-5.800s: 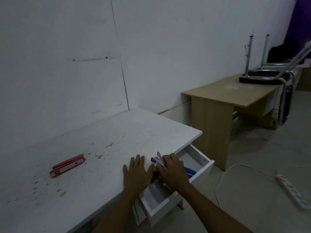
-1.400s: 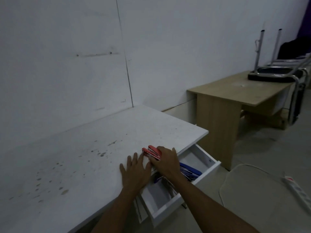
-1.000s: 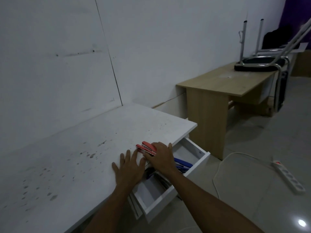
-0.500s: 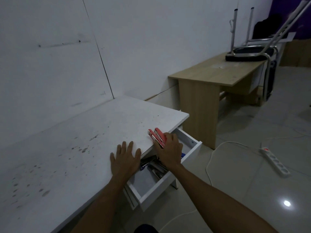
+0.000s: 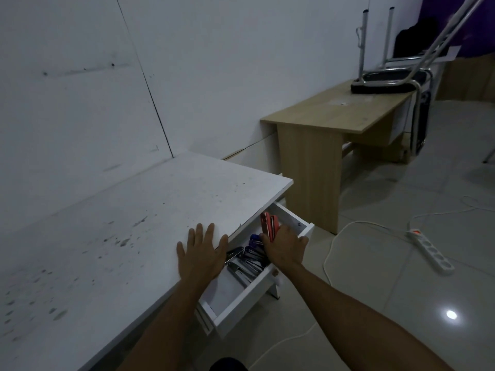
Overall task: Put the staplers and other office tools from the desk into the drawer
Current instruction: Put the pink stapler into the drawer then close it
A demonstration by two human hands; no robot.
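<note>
My right hand [image 5: 285, 243] grips a red stapler [image 5: 268, 225] and holds it over the open white drawer [image 5: 249, 291], its tip pointing up and away. Inside the drawer lie blue staplers [image 5: 254, 241] and silver staplers [image 5: 241, 269], side by side. My left hand [image 5: 201, 253] rests flat, fingers spread, on the white desk top [image 5: 120, 223] right at its front edge above the drawer. No tools show on the desk top.
A wooden desk [image 5: 334, 121] stands to the right with an upturned chair [image 5: 388, 76] on it. A white power strip [image 5: 431, 250] and its cable [image 5: 348, 228] lie on the tiled floor beside the drawer. A white wall runs behind the desk.
My right hand has carried the red stapler off the desk edge and down over the drawer. The left hand stays flat on the desk.
</note>
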